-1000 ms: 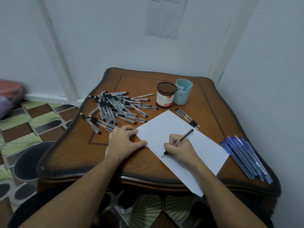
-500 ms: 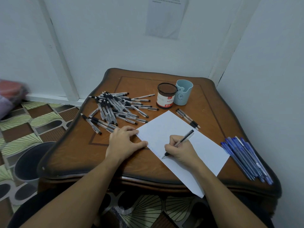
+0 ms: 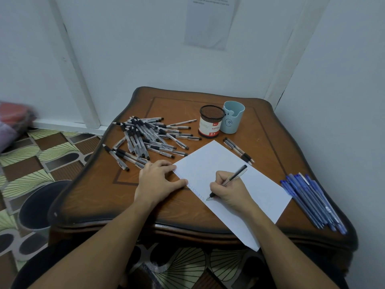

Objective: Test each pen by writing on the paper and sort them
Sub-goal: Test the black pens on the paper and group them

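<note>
Right hand (image 3: 229, 189) fingers around pen (image 3: 231, 180), left hand (image 3: 156, 182) flat on paper (image 3: 239, 163), marks illegible.

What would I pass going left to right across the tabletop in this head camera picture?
Heap of black pens → left hand → right hand holding a pen on the paper → bundle of blue pens.

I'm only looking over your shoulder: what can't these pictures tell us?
- Marks along the paper edge: too small to read, head view.
- Sheet on the wall: top cut off, print blurred.
- Inside the mesh pot and blue cup: hidden by their walls.
</note>
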Demonstrator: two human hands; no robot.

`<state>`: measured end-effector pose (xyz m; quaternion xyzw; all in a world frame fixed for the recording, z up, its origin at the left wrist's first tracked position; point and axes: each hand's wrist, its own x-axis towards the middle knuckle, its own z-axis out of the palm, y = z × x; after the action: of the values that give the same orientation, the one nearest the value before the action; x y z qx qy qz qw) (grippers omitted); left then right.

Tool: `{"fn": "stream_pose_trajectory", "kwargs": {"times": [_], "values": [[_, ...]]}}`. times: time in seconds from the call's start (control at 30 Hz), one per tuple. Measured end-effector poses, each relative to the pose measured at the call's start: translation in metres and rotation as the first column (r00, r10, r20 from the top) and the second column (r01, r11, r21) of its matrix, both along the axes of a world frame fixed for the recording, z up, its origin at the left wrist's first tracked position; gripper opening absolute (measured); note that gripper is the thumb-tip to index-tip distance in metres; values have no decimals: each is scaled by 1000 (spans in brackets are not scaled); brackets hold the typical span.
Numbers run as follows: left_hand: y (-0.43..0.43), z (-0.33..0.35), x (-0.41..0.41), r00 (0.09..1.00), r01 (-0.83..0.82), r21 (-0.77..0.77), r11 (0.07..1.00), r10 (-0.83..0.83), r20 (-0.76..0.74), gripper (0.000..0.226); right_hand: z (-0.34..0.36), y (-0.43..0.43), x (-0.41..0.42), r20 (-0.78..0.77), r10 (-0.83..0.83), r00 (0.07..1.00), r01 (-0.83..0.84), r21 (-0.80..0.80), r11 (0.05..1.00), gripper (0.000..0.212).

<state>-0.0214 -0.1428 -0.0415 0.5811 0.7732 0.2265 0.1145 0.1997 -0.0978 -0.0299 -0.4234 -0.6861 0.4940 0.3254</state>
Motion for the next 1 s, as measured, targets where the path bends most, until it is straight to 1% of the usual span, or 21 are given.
{"fn": "stream_pose_trajectory", "kwargs": {"times": [0.13, 0.2, 0.27, 0.33, 0.4, 0.43, 0.47, 0.5, 0.53, 0.57, 0.6, 0.67, 0.7, 0.8, 1.0], "values": [[-1, 1, 0, 1000, 0, 4, 1000, 0, 3, 71, 2, 1, 0, -15, -5, 1000, 5, -22, 1000, 50], [-1, 2, 1, 1000, -1, 6, 1000, 1, 4, 71, 1, 0, 0, 3, -5, 1000, 5, -10, 1000, 51], [-1, 2, 1, 1000, -2, 12, 1000, 1, 13, 71, 1, 0, -1, 6, -26, 1000, 26, -8, 1000, 46], [-1, 2, 1, 1000, 0, 10, 1000, 0, 19, 70, 2, 2, -2, -51, -92, 994, 88, -78, 993, 38], [-1, 2, 0, 1000, 2, 3, 1000, -2, 22, 70, 6, 6, -1, -119, -176, 977, 151, -194, 969, 29], [-1, 2, 0, 1000, 2, 0, 1000, -2, 24, 70, 7, 8, 0, -136, -209, 968, 172, -241, 955, 28], [-1, 2, 0, 1000, 3, -3, 1000, -3, 24, 71, 8, 9, 1, -137, -231, 963, 188, -270, 944, 32], [-1, 2, 0, 1000, 3, -4, 1000, -3, 26, 71, 8, 10, 1, -124, -239, 963, 198, -279, 940, 40], [-1, 2, 0, 1000, 3, -4, 1000, -3, 28, 71, 9, 11, 1, -105, -233, 967, 196, -278, 940, 48], [-1, 2, 0, 1000, 3, -3, 1000, -3, 29, 71, 11, 10, 0, -91, -221, 971, 189, -278, 942, 52], [-1, 3, 0, 1000, 3, -5, 1000, -3, 30, 71, 12, 10, -1, -90, -210, 973, 177, -285, 942, 49], [-1, 3, 0, 1000, 5, -13, 1000, -5, 31, 71, 14, 10, -3, -109, -190, 976, 149, -306, 940, 33], [-1, 3, 0, 999, 6, -16, 1000, -5, 31, 71, 15, 11, -4, -115, -179, 977, 135, -317, 939, 31], [-1, 3, 0, 1000, 6, -16, 1000, -5, 28, 71, 16, 11, -6, -86, -166, 982, 130, -323, 937, 35], [-1, 3, 0, 1000, 5, -23, 1000, -5, 19, 72, 17, 11, -4, -44, -185, 982, 168, -254, 952, 34]]}}
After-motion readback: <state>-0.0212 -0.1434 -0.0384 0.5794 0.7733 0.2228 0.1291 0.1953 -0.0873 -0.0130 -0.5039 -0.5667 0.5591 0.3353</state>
